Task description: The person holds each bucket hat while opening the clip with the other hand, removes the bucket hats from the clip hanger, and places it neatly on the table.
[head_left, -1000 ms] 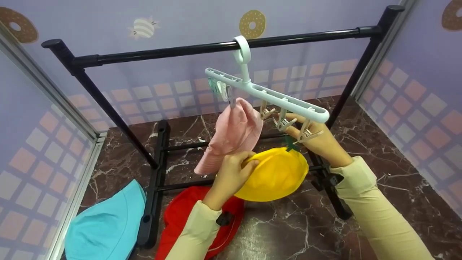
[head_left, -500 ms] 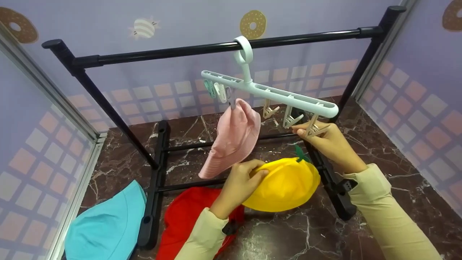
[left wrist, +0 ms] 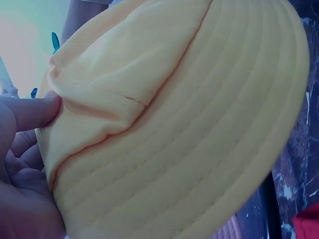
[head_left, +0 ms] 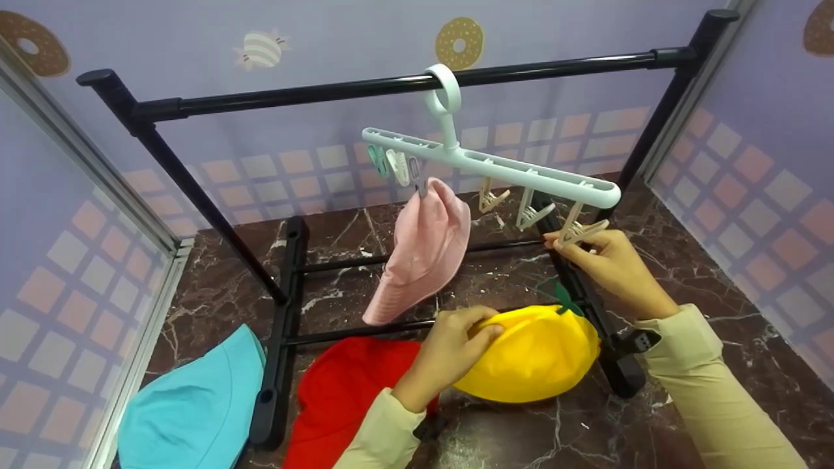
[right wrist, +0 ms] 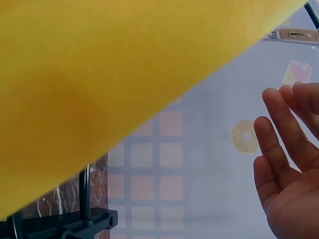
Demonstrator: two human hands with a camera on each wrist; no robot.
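The yellow hat [head_left: 531, 361] is pinched at its near-left edge between the thumb and fingers of the left hand [head_left: 453, 348]; nothing is held by the right hand [head_left: 612, 267], whose fingers are shown loosely extended in its wrist view. The hat's long axis is tilted up to the right, its green leaf [head_left: 567, 299] turned toward the right hand and set below the end clip [head_left: 577, 229], to which the right hand is the nearer. Farther left, the pink hat [head_left: 423, 254] is hung from the pale hanger [head_left: 453, 155]
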